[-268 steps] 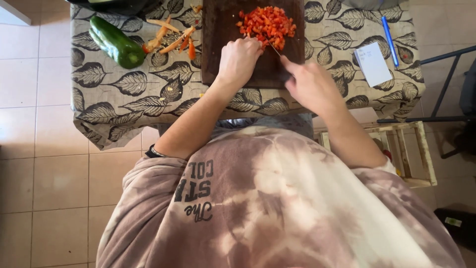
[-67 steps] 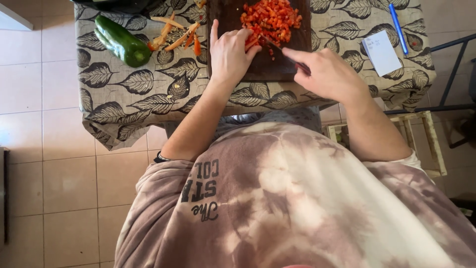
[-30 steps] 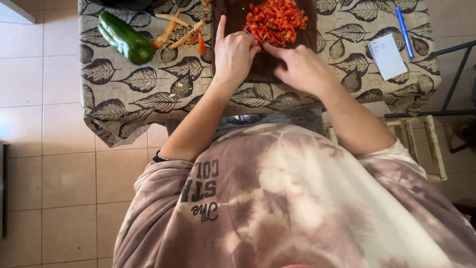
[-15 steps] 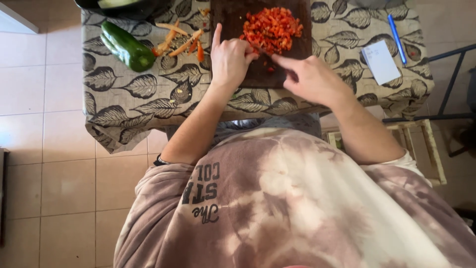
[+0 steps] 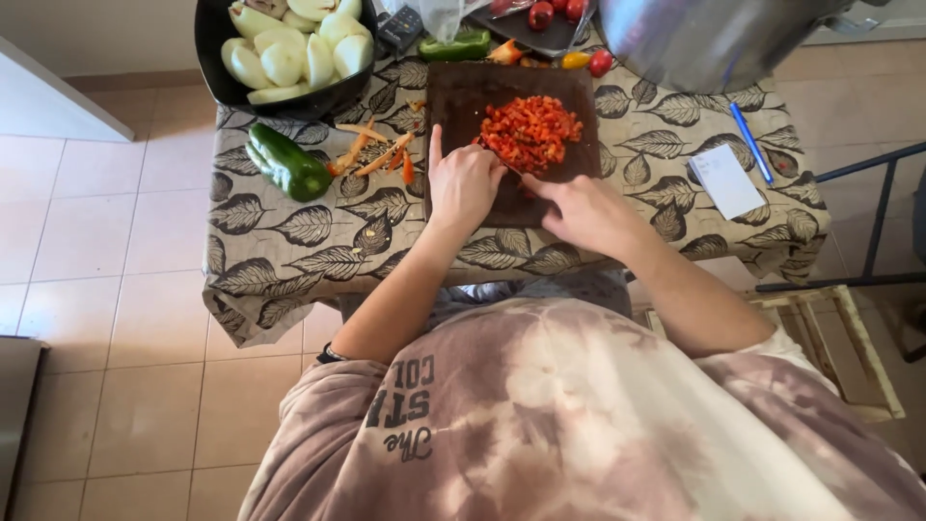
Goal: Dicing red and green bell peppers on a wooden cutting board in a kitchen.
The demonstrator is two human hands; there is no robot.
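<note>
Your left hand (image 5: 463, 183) lies flat, bracing the cutting board (image 5: 458, 96); your right hand (image 5: 584, 212) grips something hidden beside the chopped red pepper (image 5: 531, 130).

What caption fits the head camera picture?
Both hands, left hand and right hand, work at chopped red pepper on a dark cutting board.

Near edge: bare strip of worktop (image 5: 289, 260) below the dark cutting board (image 5: 463, 96), open on both sides of the forearms.
Left side: green pepper (image 5: 287, 164) and orange peelings (image 5: 376, 154) lie between the board and the black bowl (image 5: 217, 77).
Far side: steel pot (image 5: 704, 39) and tray of tomatoes (image 5: 540, 24) crowd the board's top edge.
Right side: notepad (image 5: 725, 180) and blue pen (image 5: 750, 142), with free cloth between them and the board.
</note>
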